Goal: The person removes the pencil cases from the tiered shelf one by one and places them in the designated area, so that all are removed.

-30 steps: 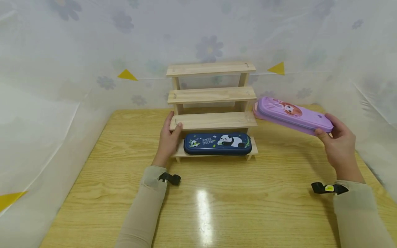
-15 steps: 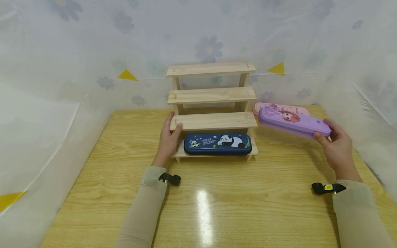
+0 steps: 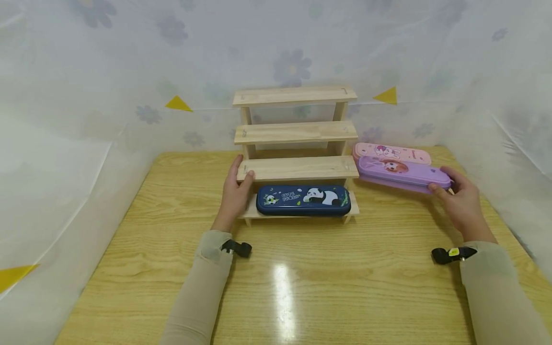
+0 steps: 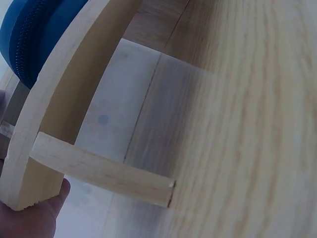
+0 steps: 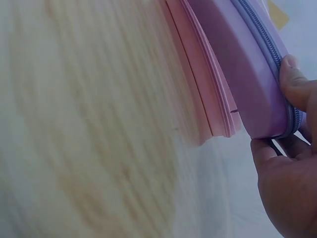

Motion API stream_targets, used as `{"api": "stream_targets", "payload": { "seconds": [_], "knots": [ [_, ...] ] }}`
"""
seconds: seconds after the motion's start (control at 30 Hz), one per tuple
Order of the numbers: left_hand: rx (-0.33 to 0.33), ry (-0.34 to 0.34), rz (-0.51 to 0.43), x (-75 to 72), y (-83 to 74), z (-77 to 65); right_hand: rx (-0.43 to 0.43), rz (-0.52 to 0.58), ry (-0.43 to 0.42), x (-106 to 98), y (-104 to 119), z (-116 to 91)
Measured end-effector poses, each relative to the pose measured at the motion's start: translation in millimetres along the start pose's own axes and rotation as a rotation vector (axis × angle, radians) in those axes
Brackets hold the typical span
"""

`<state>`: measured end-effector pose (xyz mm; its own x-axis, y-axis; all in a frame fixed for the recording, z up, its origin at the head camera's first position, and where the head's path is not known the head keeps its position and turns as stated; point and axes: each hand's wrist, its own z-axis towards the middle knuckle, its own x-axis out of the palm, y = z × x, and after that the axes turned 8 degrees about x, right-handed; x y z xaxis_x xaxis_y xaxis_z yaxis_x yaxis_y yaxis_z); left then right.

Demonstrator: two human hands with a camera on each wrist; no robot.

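Note:
My right hand [image 3: 462, 203] grips the right end of a purple zippered pencil case [image 3: 401, 173] with a red-haired girl printed on its lid. The purple case overlaps the front of a pink pencil case [image 3: 414, 154] with a rabbit print, right of the shelf. In the right wrist view its zipper [image 5: 270, 39] runs under my thumb. My left hand [image 3: 234, 194] holds the left end of a board on the stepped wooden shelf [image 3: 297, 167], thumb on top. A dark blue panda pencil case [image 3: 303, 200] lies on the lowest step.
The three upper boards of the shelf, such as the top board [image 3: 295, 96], bear nothing. The wood-grain table [image 3: 336, 282] meets a flowered white sheet [image 3: 207, 57] behind, with yellow triangles [image 3: 386, 96] stuck on it.
My right hand has brought the purple pencil case lower and a little left, in front of the pink one, whose lid now shows. The left hand stays at the shelf.

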<state>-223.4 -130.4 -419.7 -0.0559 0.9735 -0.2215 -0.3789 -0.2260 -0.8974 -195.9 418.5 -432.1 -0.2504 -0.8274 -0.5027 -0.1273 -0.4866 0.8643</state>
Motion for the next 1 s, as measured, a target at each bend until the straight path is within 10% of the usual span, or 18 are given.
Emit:
{"api": "stream_targets", "payload": {
  "seconds": [0.17,0.67,1.0],
  "knots": [
    [-0.015,0.016,0.002,-1.5,-26.3,-5.6,0.004,-0.04,0.029,2.3,-3.5,7.0],
    [-0.017,0.013,0.014,-2.0,-31.5,-6.4,0.043,-0.175,0.194,3.3,-4.7,26.1],
    [-0.04,0.025,0.008,-2.5,-27.7,-4.0,0.092,-0.095,0.16,4.9,5.0,16.1]
  ]
}}
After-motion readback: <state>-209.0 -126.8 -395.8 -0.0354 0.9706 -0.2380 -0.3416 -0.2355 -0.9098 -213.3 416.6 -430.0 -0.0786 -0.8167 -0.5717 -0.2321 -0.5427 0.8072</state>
